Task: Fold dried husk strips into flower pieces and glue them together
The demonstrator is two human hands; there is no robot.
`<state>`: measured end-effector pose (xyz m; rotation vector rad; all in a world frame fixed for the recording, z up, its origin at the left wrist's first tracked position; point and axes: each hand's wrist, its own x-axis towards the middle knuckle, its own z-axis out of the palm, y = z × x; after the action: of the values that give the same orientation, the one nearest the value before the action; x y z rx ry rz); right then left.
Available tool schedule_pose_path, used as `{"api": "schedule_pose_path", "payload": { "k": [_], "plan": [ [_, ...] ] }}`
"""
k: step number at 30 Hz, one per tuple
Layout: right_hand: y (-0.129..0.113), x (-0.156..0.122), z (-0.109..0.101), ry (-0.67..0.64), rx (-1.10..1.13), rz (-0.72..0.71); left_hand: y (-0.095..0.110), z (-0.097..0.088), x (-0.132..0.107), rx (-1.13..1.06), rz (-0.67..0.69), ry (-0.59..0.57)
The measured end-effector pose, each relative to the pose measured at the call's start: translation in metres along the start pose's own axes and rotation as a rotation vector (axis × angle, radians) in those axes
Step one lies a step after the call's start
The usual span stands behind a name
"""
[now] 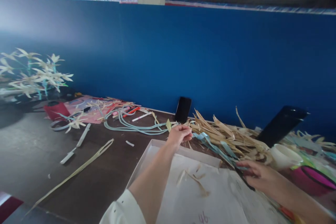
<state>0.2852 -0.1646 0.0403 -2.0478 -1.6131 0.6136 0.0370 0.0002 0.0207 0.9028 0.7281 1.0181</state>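
My left hand [180,133] reaches past the far rim of a white shallow box [147,155] and pinches a pale green strip [168,125] at the edge of a heap of dried straw-coloured leaves [225,134]. My right hand [253,174] rests at the box's right side, its fingers closed on a dark tool that looks like scissors [243,175]. A light blue ribbon [214,146] runs from the leaf heap toward my right hand. A few leaf scraps [194,178] lie inside the box.
A black phone [183,109] leans on the blue wall [210,59]; a second dark slab [282,124] leans further right. Pale blue-green cord [131,123], loose strips [78,168], a red item [56,110], made flowers [34,73], a white cup [285,155] and a pink bowl [313,178] lie around.
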Motion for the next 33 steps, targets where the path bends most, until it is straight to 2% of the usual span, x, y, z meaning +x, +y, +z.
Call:
{"api": "schedule_pose_path", "payload": {
  "k": [3,5,8,11,14,18,20,26,30,33],
  "plan": [
    [-0.012,-0.002,-0.004,-0.145,0.428,0.078,0.002,0.001,0.001,-0.022,0.022,0.052],
    [-0.023,-0.003,0.0,-0.14,0.599,0.126,0.002,0.001,0.001,-0.017,0.058,0.08],
    [-0.044,-0.002,0.013,-0.098,0.795,0.072,0.001,0.0,0.003,0.006,0.108,0.115],
    [-0.067,0.004,0.029,-0.098,0.952,0.025,0.001,-0.003,0.005,0.059,0.136,0.152],
    [-0.086,0.017,0.04,-0.111,1.016,0.082,0.0,-0.006,0.007,0.11,0.155,0.19],
    [-0.094,0.036,0.044,0.052,1.099,0.15,0.001,-0.009,0.009,0.159,0.173,0.244],
    [-0.095,0.041,0.046,0.074,1.121,0.105,0.002,-0.009,0.009,0.198,0.189,0.262],
    [-0.114,0.036,0.077,-0.073,0.903,0.077,0.003,-0.007,0.009,0.201,0.183,0.345],
    [-0.124,0.035,0.101,-0.036,0.701,0.043,0.001,-0.009,0.013,0.131,0.154,0.381],
    [-0.115,0.037,0.112,-0.014,0.607,-0.059,0.0,-0.01,0.015,0.078,0.156,0.381]
  ]
}}
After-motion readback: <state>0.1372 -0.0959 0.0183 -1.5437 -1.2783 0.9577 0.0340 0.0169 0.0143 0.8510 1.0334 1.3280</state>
